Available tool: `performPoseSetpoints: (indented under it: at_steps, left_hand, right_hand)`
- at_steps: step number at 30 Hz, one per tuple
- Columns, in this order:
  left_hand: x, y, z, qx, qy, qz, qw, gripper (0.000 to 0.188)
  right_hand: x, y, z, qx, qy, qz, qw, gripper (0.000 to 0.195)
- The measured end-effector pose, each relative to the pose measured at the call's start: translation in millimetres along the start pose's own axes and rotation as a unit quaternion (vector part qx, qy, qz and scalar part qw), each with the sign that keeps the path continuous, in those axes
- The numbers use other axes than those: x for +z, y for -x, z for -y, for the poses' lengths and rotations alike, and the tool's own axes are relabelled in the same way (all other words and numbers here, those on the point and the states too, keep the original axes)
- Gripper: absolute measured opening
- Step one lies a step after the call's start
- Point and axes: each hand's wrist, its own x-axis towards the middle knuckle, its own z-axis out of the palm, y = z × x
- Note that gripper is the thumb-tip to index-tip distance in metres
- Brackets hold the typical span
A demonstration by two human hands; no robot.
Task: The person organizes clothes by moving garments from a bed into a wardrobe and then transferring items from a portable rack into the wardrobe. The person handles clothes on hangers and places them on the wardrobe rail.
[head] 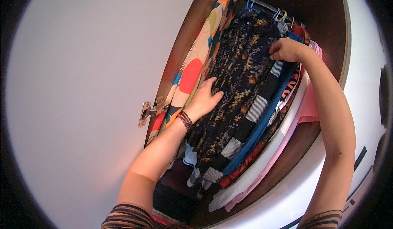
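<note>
A dark floral garment with yellow and brown flecks hangs before me in an open wardrobe. My left hand lies against its left side, thumb and fingers apart, between it and a multicoloured patterned garment. Up at the right, my right hand has its thumb and fingertips pinched at the dark garment's right edge. Just behind that edge hangs a black-and-white checked garment. Blue hangers show above the dark garment's top.
The clothes hang from a metal rail. Farther right are a blue garment, a white one and a pink one. A white door stands at the left on a metal hinge. Dark items lie below.
</note>
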Motion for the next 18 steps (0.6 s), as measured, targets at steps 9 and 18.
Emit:
performPoseSetpoints:
  at_steps: [9, 18]
  left_hand:
    - [34.9, -25.3, -51.6, 0.106, -0.029, -0.032, 0.993, 0.068]
    - [52.1, -44.6, -71.8, 0.107, -0.107, -0.038, 0.988, 0.074]
  right_hand:
    - [-8.7, 13.4, 14.1, 0.001, -0.088, 0.024, 0.996, 0.030]
    - [-14.1, 20.9, -4.9, 0.016, -0.210, 0.015, 0.977, 0.018]
